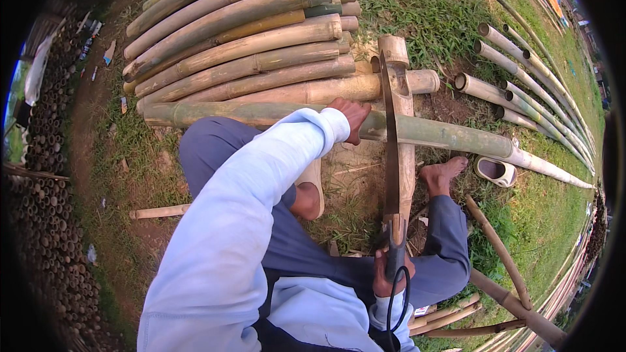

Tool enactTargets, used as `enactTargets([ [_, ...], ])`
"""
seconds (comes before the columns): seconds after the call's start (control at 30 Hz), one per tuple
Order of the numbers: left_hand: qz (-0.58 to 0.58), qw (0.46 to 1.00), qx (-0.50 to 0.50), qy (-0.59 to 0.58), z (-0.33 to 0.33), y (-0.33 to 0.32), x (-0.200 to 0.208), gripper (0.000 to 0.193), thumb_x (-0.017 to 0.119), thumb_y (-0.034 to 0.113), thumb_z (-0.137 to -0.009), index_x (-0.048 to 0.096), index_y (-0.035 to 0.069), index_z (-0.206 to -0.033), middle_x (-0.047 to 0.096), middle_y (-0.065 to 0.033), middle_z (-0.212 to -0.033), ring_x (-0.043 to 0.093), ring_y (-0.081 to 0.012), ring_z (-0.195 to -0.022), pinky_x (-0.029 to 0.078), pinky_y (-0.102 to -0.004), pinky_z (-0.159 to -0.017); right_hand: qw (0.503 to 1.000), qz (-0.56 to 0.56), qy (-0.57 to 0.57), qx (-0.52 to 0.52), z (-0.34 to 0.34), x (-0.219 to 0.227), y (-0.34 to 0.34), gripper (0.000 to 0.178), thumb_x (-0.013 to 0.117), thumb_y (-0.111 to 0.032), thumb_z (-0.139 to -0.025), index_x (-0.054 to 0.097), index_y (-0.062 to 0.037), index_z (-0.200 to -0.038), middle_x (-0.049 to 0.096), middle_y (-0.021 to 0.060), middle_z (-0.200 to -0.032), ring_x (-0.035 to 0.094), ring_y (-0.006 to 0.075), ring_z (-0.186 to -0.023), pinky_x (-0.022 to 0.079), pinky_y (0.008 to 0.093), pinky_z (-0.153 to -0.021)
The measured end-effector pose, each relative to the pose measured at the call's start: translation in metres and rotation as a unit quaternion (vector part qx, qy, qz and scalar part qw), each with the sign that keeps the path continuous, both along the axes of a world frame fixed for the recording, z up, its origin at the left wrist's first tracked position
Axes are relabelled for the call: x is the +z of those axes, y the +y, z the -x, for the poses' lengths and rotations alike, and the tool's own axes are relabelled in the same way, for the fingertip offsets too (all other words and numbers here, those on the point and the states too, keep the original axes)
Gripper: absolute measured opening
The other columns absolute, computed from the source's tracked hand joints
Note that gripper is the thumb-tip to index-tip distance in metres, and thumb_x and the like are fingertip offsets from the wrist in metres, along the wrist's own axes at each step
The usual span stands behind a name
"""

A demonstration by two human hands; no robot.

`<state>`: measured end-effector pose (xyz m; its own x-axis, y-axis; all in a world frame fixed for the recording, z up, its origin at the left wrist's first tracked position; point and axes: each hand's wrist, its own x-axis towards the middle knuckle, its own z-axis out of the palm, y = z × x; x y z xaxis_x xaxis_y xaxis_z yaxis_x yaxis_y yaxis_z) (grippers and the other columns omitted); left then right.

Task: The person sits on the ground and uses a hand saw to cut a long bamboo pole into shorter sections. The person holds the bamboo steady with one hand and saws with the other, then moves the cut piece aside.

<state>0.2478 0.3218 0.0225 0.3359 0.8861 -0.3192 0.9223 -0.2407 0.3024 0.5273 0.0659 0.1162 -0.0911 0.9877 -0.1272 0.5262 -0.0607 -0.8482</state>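
My left hand (352,119) is closed around a long greenish bamboo pole (450,135) that lies crosswise in front of me. In my right hand (390,274) is the handle of a hand saw (392,156). Its long dark blade points away from me and crosses the pole just right of my left hand. Whether the teeth have cut into the bamboo cannot be seen. Beneath the pole runs a thick bamboo support (405,163), with a notched upper end (394,52). A black cord loop (399,287) hangs at the saw's handle.
A stack of cut bamboo lengths (241,32) lies at the far left. Long poles (521,84) spread over the grass at right. One bare foot (443,172) rests beside a pale clog (497,171). Bamboo sticks (499,247) stand at lower right; piled bamboo ends (49,228) line the left.
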Motion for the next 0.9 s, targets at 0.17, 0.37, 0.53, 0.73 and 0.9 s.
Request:
enactTargets([
  [0.17, 0.029, 1.000, 0.000, -0.007, 0.001, 0.002, 0.002, 0.073, 0.084, 0.031, -0.067, 0.056, 0.001, -0.128, 0.072, -0.0230, -0.105, 0.072, -0.0415, -0.095, 0.058, -0.0492, -0.082, 1.000, -0.022, 0.012, 0.006, 0.005, 0.005, 0.008, 0.015, 0.075, -0.002, -0.088, 0.068, 0.0029, -0.101, 0.065, 0.0047, -0.074, 0.056, 0.0109, -0.063, 0.050, 0.0301, -0.062],
  [0.37, -0.037, 0.997, 0.053, 0.037, -0.009, -0.003, 0.000, 0.075, 0.088, 0.036, -0.065, 0.056, 0.003, -0.125, 0.068, -0.0205, -0.114, 0.067, -0.0383, -0.109, 0.053, -0.0455, -0.095, 0.997, 0.010, 0.068, -0.030, 0.004, 0.010, 0.021, 0.012, 0.076, -0.002, -0.087, 0.065, -0.0005, -0.089, 0.059, 0.0034, -0.072, 0.053, 0.0103, -0.064, 0.045, 0.0285, -0.061],
  [0.53, -0.069, 0.995, 0.055, 0.038, -0.018, -0.006, -0.005, 0.069, 0.086, 0.039, -0.069, 0.056, 0.000, -0.117, 0.069, -0.0220, -0.115, 0.069, -0.0375, -0.107, 0.055, -0.0452, -0.093, 0.997, 0.001, 0.064, -0.036, 0.009, 0.017, 0.019, 0.013, 0.077, -0.003, -0.088, 0.065, 0.0004, -0.089, 0.060, 0.0031, -0.070, 0.053, 0.0102, -0.063, 0.044, 0.0276, -0.060],
  [0.73, -0.035, 0.999, 0.029, 0.030, -0.011, -0.003, -0.002, 0.067, 0.084, 0.038, -0.070, 0.056, -0.001, -0.118, 0.071, -0.0241, -0.108, 0.071, -0.0415, -0.102, 0.057, -0.0482, -0.089, 0.988, 0.069, 0.121, -0.070, -0.001, 0.017, 0.014, 0.022, 0.077, -0.009, -0.092, 0.067, 0.0021, -0.108, 0.065, 0.0035, -0.078, 0.057, 0.0091, -0.068, 0.047, 0.0273, -0.062],
  [0.9, 0.028, 0.999, 0.034, 0.020, -0.009, 0.008, 0.007, 0.067, 0.083, 0.040, -0.069, 0.058, 0.000, -0.117, 0.072, -0.0249, -0.107, 0.070, -0.0418, -0.103, 0.057, -0.0478, -0.090, 0.992, 0.076, 0.073, -0.064, -0.001, 0.017, 0.025, 0.032, 0.078, -0.013, -0.093, 0.068, 0.0029, -0.119, 0.070, 0.0067, -0.086, 0.062, 0.0115, -0.075, 0.051, 0.0286, -0.070],
])
